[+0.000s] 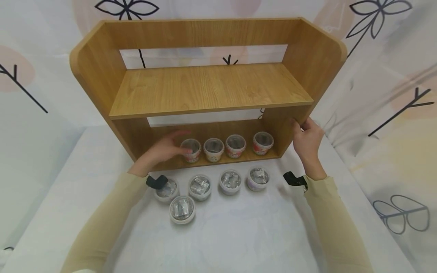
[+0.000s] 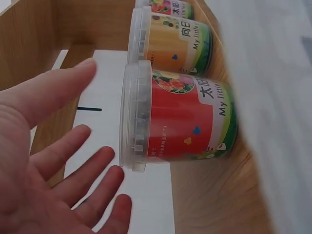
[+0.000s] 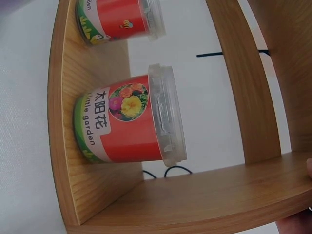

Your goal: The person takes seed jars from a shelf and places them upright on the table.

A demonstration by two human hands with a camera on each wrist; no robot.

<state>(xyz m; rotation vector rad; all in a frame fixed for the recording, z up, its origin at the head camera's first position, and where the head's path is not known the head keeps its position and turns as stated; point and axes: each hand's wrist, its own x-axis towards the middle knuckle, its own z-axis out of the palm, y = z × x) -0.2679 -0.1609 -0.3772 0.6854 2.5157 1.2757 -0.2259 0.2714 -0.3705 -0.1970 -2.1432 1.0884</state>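
My left hand [image 1: 164,149] is at the lower shelf by the leftmost lidded cup [image 1: 191,151], fingers spread. In the left wrist view a gap shows between this hand [image 2: 53,146] and the red-labelled cup [image 2: 180,119], which has a clear lid and "My little" lettering. Several such cups stand upright in a row there, including a yellow-labelled one [image 1: 214,150] and a red one [image 1: 263,143] at the right end. My right hand [image 1: 308,139] grips the edge of the wooden rack's right side panel [image 1: 290,121], thumb on the inner side. Its fingertips [image 3: 292,224] barely show in the right wrist view.
Several more lidded cups stand on the white tabletop [image 1: 246,235] before the rack, among them a front one [image 1: 182,209] and a right one [image 1: 258,178]. The rack's upper shelf [image 1: 211,89] overhangs the lower row. A patterned cloth [image 1: 392,113] hangs behind and beside.
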